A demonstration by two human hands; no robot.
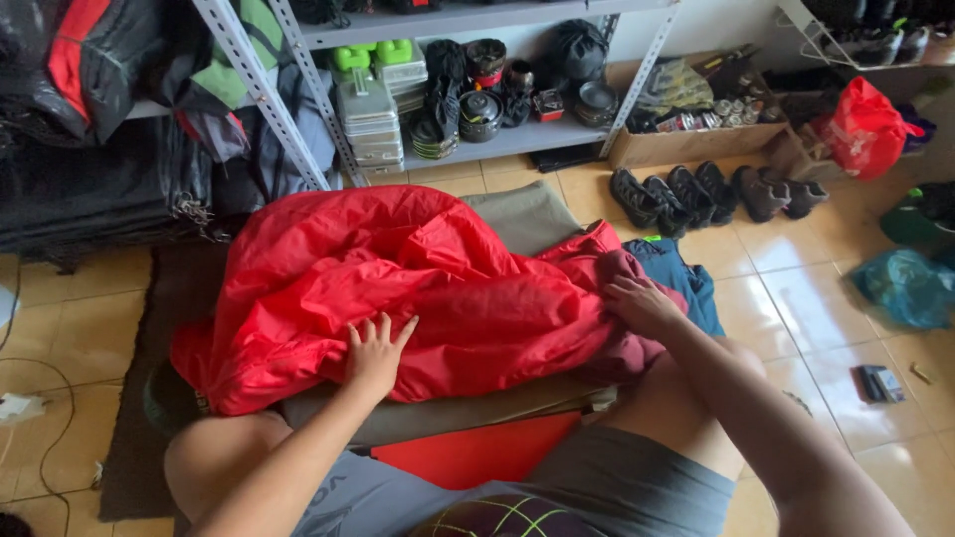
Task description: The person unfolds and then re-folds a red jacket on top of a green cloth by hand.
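Note:
A puffy red jacket (398, 278) lies spread over a pile of folded cloth in front of my knees. My left hand (376, 350) rests flat on its near edge, fingers spread. My right hand (642, 303) presses on the jacket's right end, where darker red fabric (622, 343) bunches up. Under the jacket sit an olive-grey folded cloth (522, 214) and an orange-red flat piece (477, 452). A blue garment (686, 278) pokes out at the right.
A metal shelf (468, 144) behind holds stacked metal boxes (370, 124), pots and black gear. Several dark shoes (711, 191) line the tiled floor by a cardboard box (686, 139). A red bag (863, 129) and a teal bag (905, 286) lie at the right.

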